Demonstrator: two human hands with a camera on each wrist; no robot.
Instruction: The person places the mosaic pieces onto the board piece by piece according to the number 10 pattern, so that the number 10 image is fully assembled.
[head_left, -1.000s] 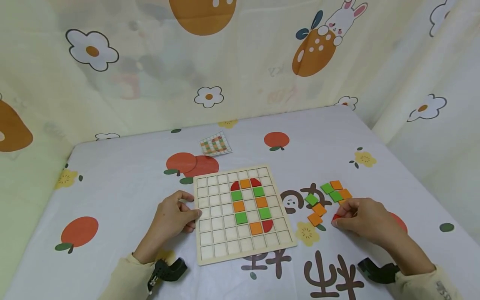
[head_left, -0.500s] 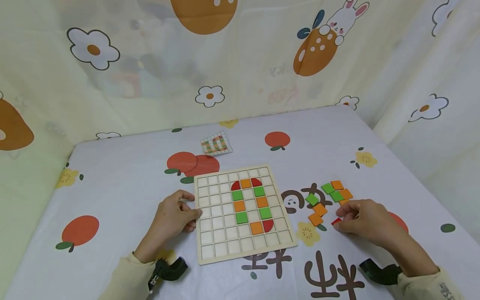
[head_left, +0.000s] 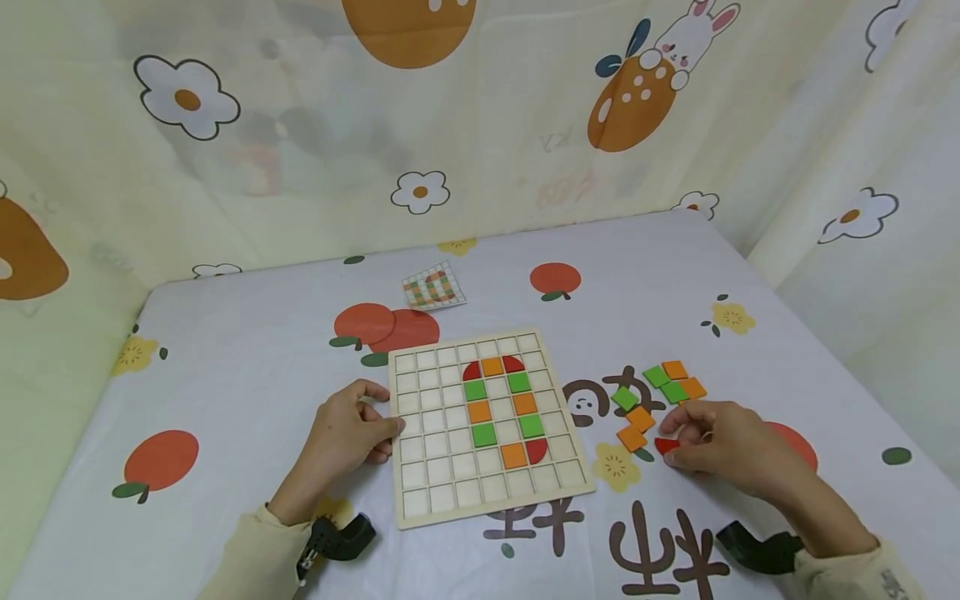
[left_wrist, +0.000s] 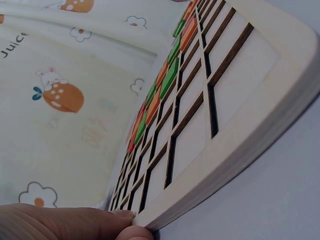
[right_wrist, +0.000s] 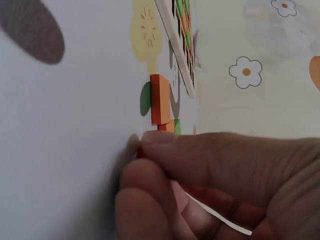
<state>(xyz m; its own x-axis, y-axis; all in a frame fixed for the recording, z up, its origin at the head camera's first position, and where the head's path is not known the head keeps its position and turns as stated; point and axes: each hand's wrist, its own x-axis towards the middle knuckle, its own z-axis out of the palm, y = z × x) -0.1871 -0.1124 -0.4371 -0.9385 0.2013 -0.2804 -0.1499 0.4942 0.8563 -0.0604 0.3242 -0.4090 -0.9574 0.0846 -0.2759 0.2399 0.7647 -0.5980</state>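
Note:
A square wooden grid board lies mid-table, with red quarter-round, orange and green square tiles set in some of its cells. At its left edge my left hand pinches the rim; the thumb shows over the edge in the left wrist view. To the right of the board, my right hand holds a red rounded tile between thumb and fingers, low over the cloth. In the right wrist view that tile is mostly hidden behind the thumb.
Loose orange tiles and green tiles lie in two groups between the board and my right hand. A small pattern card lies behind the board. A printed curtain hangs along the table's back edge.
The red tile has turned in my right fingers and more of it shows, slightly further left. My right hand has shifted a little towards me. The left hand and board stay put.

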